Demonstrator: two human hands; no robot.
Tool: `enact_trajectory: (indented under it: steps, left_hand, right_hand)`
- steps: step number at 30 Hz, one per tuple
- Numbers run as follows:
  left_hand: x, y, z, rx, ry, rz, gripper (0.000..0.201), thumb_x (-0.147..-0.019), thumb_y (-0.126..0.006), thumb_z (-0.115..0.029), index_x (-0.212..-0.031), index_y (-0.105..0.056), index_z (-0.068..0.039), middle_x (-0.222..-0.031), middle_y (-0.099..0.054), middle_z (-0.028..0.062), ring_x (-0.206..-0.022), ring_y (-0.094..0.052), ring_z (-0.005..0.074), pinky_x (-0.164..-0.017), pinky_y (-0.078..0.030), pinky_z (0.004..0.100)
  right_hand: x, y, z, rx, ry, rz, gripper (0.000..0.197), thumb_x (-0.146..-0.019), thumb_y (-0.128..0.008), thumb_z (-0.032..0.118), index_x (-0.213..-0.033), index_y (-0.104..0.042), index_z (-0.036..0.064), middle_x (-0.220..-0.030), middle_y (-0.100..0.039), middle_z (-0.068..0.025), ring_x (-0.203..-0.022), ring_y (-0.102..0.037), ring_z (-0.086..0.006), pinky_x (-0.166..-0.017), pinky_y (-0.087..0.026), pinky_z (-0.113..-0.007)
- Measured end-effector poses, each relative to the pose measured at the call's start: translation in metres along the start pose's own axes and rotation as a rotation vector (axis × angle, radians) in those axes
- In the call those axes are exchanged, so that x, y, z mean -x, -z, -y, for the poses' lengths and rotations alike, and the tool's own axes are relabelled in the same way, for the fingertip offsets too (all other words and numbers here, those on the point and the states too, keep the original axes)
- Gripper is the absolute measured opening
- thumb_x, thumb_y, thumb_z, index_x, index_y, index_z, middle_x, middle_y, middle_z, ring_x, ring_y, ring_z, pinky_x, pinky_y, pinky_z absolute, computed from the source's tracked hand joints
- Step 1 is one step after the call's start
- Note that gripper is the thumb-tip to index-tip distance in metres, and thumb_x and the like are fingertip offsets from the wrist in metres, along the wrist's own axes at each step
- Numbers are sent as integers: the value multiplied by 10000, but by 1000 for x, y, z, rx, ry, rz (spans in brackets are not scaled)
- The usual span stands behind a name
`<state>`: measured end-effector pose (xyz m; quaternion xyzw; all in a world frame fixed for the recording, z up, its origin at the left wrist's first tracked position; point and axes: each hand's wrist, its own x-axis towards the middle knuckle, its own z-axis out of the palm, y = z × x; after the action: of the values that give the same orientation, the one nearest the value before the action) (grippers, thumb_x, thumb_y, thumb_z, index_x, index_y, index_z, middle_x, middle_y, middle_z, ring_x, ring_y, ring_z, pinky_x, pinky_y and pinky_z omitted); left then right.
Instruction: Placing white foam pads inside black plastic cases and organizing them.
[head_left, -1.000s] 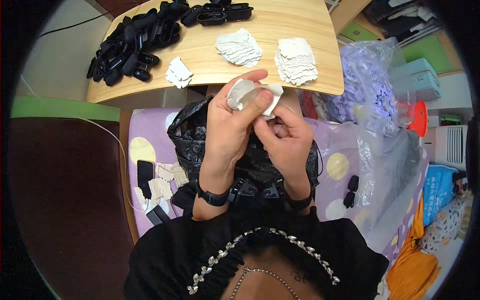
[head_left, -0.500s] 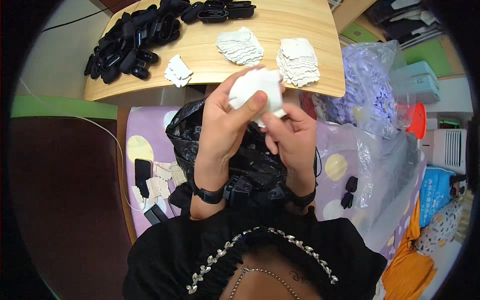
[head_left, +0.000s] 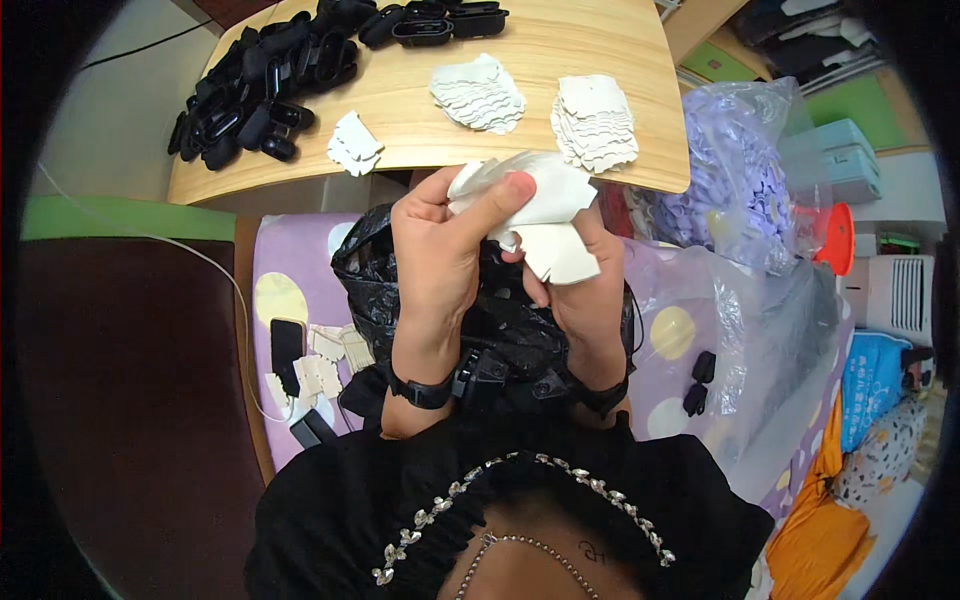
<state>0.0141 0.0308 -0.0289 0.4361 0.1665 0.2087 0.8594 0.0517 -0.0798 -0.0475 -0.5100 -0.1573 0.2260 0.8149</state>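
Note:
My left hand [head_left: 440, 250] and my right hand [head_left: 585, 290] are raised together over a black plastic bag [head_left: 505, 320] in my lap. Both grip a bunch of white scalloped paper cards [head_left: 535, 205]; the left thumb presses on top, and the right hand holds the lower cards. Just beyond my hands is the near edge of a wooden table [head_left: 560, 40]. On it lie two fanned stacks of the same white cards [head_left: 480, 92] [head_left: 595, 122] and a small stack [head_left: 352, 145].
A heap of black plastic clips [head_left: 265, 85] fills the table's left and far side. A clear bag of pale purple pieces [head_left: 735, 170] stands at right. Loose cards and a black phone [head_left: 288, 345] lie on the purple dotted cover [head_left: 690, 330] at left.
Both hands have lifted the white cards higher and closer to the table edge, and the bunch has spread wider between them.

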Motion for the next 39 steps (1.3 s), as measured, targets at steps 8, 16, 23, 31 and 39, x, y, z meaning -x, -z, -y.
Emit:
enact_trajectory:
  steps: [8,16,23,31,39]
  left_hand:
    - [-1,-6,-3,235,64,163,274,-819,-629,-38,-1060,-571,80,-940,-633,124,-769,-607,129,-647,-485,216]
    - [-3,5,3,-54,-109,69,287,-806,-661,-76,-1032,-577,79,-891,-643,117,-753,-610,128,-677,-485,219]
    - [-6,11,7,65,-182,46,252,-794,-682,-106,-941,-597,80,-805,-645,101,-722,-614,126,-666,-481,213]
    - [-10,7,-4,-387,-255,-32,237,-833,-647,-192,-834,-604,41,-705,-618,35,-658,-544,60,-610,-426,181]
    - [-15,8,15,-554,-405,-111,226,-851,-617,-189,-785,-578,24,-656,-580,-3,-620,-479,28,-550,-384,179]
  right_hand:
    - [-1,21,-2,-214,-131,81,231,-843,-569,64,-1041,-538,-51,-798,-598,-130,-549,-523,-94,-337,-341,-163]
    - [1,11,-10,-184,81,-62,184,-842,-571,57,-989,-564,-53,-738,-604,-147,-499,-508,-91,-337,-328,-184]
    - [2,9,-9,-77,23,-65,150,-842,-567,54,-940,-586,-58,-710,-603,-121,-454,-475,-77,-349,-325,-188]
    - [-6,16,5,464,42,211,123,-838,-595,88,-861,-608,-32,-656,-590,-43,-465,-467,-31,-369,-317,-168]
    - [-5,5,-4,242,26,44,178,-861,-593,153,-838,-621,-21,-617,-567,5,-442,-448,-15,-366,-307,-163]
